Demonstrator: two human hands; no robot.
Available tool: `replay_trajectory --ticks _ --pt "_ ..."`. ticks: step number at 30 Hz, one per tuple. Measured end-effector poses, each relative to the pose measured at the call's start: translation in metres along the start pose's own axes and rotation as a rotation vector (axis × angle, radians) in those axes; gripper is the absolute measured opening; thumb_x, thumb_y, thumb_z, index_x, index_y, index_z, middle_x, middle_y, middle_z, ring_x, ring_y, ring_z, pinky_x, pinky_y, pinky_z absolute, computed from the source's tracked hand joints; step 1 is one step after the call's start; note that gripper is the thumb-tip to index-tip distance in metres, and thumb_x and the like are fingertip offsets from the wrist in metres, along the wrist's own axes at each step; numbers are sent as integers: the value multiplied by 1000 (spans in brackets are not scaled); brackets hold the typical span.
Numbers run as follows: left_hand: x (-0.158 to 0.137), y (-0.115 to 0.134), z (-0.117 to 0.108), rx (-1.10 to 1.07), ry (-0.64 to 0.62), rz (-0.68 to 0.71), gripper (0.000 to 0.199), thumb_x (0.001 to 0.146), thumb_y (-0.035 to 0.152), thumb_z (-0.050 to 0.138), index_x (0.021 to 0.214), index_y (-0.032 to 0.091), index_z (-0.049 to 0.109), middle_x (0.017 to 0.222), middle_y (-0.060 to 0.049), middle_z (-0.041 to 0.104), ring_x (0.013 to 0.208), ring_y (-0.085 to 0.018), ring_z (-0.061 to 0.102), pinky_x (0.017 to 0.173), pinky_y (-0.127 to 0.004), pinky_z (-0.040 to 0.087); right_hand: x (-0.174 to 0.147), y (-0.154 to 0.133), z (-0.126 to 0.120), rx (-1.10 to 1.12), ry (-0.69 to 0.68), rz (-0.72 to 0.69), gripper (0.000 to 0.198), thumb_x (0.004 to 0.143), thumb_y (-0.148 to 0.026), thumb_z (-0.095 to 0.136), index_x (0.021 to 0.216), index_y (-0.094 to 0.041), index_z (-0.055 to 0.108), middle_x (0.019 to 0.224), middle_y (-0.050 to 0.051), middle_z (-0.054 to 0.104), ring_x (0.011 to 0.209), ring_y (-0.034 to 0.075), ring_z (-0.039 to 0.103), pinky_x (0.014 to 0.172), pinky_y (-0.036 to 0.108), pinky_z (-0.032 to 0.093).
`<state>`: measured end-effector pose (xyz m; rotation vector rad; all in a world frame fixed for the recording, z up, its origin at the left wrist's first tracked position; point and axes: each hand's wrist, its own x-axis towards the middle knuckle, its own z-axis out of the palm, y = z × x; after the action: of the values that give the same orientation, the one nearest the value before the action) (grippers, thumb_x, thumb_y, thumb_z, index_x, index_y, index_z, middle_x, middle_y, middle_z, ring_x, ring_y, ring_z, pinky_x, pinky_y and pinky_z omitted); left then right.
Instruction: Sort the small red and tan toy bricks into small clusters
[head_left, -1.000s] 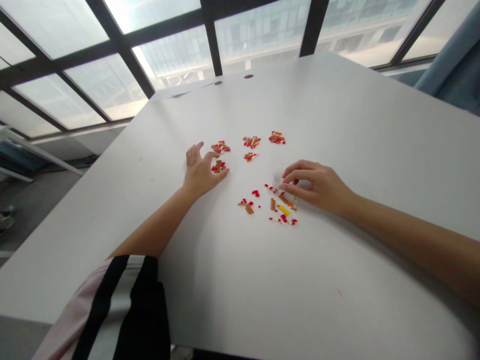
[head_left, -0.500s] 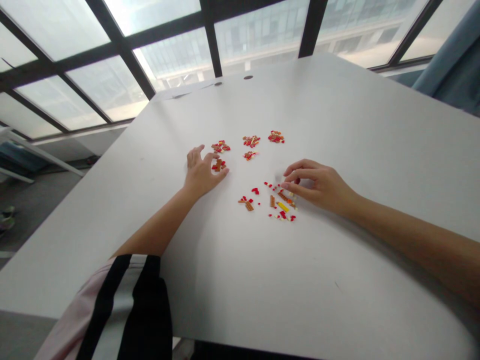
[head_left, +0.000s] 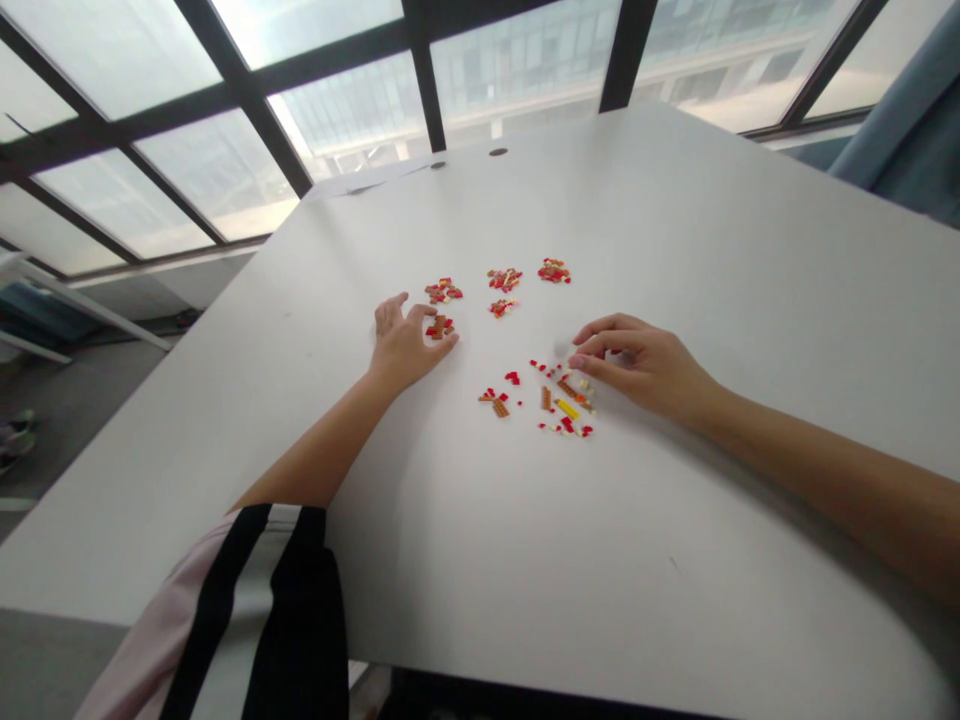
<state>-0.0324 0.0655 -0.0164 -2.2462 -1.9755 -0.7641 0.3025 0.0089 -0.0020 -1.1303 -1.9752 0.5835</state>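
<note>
My left hand (head_left: pixel 403 348) rests on the table with its fingers spread. Its thumb and index finger curve around a small pile of brown and red toy bricks (head_left: pixel 440 327). My right hand (head_left: pixel 649 362) is bent over the far right side of a loose scatter of bricks, thumb and fingertips close together. Whatever lies between those fingertips is too small to make out. A pale, blurred piece (head_left: pixel 561 348) shows just left of them. Below lie a yellow brick (head_left: pixel 567 409), a brown plate brick (head_left: pixel 546 398) and several tiny red and cream pieces.
Farther back sit more brick piles: one at the left (head_left: pixel 444 291), one in the middle (head_left: pixel 504 279), a smaller one (head_left: pixel 502 308) before it, and one at the right (head_left: pixel 554 271). Another brown brick (head_left: pixel 499 408) lies left of the scatter. Windows border the white table (head_left: pixel 480 560).
My right hand has shifted slightly right and away from me, its fingertips drawing closer together and uncovering some cream pieces. My left hand stays beside its pile.
</note>
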Motion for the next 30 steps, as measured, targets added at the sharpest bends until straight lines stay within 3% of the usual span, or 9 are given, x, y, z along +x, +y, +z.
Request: replay_trajectory --ticks 14,19,24,30 --pt "-1 2 -1 -19 -25 -16 45 87 46 81 124 22 70 156 -20 49 153 -42 38 129 -62 31 0 2 0 -26 -29 -39 41 91 -65 70 83 -26 81 108 9 76 63 14 59 58 33 53" --pt "-1 -1 0 -16 -19 13 45 88 46 79 124 22 70 155 -21 49 154 -41 38 130 -60 31 1 -1 0 -28 -61 -60 32 92 -56 71 83 -27 81 112 9 75 67 15 63 64 35 57" --pt "1 -1 0 -32 -21 28 43 87 46 80 122 23 70 155 -21 49 152 -44 39 129 -64 30 2 -2 2 -25 -53 -59 33 93 -57 71 83 -26 80 112 9 75 70 15 65 68 36 59" --pt "3 2 -2 -17 -38 18 44 87 43 79 122 19 71 155 -23 49 153 -43 38 130 -59 30 2 -1 3 -20 -28 -76 33 92 -57 72 82 -26 81 111 10 75 81 20 70 78 39 61"
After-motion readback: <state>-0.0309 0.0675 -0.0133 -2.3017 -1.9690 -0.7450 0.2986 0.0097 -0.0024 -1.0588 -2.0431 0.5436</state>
